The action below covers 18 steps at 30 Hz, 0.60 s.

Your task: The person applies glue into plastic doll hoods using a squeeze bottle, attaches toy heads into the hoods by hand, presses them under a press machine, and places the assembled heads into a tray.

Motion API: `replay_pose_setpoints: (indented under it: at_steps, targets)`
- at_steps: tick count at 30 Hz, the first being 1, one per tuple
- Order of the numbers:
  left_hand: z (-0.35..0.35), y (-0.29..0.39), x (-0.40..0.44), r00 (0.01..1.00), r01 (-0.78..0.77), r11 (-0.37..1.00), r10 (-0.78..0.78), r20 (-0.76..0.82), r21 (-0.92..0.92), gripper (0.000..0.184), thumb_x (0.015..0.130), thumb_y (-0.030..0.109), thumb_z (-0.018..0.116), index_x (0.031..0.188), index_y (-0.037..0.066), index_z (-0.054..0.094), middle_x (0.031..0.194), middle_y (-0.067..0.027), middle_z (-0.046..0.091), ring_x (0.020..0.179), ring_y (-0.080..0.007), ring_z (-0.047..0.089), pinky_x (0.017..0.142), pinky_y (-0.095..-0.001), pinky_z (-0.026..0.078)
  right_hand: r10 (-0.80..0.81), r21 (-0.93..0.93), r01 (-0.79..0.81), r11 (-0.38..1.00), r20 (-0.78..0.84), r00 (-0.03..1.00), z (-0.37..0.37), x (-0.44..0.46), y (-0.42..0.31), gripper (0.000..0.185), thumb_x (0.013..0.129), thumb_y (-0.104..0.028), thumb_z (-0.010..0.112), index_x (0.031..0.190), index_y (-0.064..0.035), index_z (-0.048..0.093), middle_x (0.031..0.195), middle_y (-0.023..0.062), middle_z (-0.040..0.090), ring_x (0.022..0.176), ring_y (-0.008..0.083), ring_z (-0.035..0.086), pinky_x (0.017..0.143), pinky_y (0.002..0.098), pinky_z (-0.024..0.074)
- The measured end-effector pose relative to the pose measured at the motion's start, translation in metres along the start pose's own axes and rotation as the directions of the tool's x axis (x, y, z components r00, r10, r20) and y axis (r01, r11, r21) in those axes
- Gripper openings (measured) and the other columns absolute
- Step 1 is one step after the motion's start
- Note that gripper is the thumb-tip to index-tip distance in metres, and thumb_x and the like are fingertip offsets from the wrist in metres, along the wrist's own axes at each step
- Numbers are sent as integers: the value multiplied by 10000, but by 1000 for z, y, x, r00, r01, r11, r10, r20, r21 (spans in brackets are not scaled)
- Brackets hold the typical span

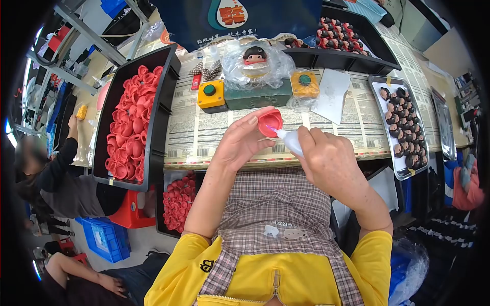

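Note:
My left hand (241, 140) holds a red cup-shaped piece (270, 122) by its rim, its hollow side turned up toward me. In my right hand (326, 155) is a small white squeeze bottle (292, 142), whose thin purplish tip points into the hollow of the red piece. Both hands are above the front edge of the table. Beyond them a doll head with black hair (254, 55) rests in clear plastic wrap on a green block (258, 97). A yellow box with a green button (210, 96) stands left of the block, and another (304, 84) stands right.
Left is a black bin (172, 64) of red pieces; a lower bin of red pieces (178, 201) sits beneath. Right is a metal tray (403, 175) of small black-haired heads. A black crate (380, 60) holds figures behind. Co-workers (66, 178) sit at the left.

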State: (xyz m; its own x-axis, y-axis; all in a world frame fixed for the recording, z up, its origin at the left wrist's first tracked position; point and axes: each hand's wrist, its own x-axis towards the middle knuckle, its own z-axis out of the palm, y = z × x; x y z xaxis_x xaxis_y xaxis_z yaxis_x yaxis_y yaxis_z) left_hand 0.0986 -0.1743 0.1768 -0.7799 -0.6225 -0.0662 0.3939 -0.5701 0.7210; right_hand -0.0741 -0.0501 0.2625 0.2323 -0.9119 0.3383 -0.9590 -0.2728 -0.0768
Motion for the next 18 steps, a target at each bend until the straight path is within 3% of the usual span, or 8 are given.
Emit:
replay_pose_setpoints:
  at_steps: [6,18]
  targets:
    - [0,0,1,999,-9,999,10,-30,46,521,946,260,529,1364,-25,409,1244,-130,560,1089,-190,579,820,-356,537,-17,4,17,1000,8,1000,2,-3,1,217,654,-50,652,831,29,555,651,98,576,518,217,623,458,319,490]
    - [-1,2,2,997,-43,997,47,-58,71,527,933,265,554,1346,-35,424,1249,-134,554,1062,-203,598,800,-335,546,112,85,-109,990,-36,993,3,-10,7,209,757,-127,690,817,16,549,650,105,576,503,250,618,436,328,482]
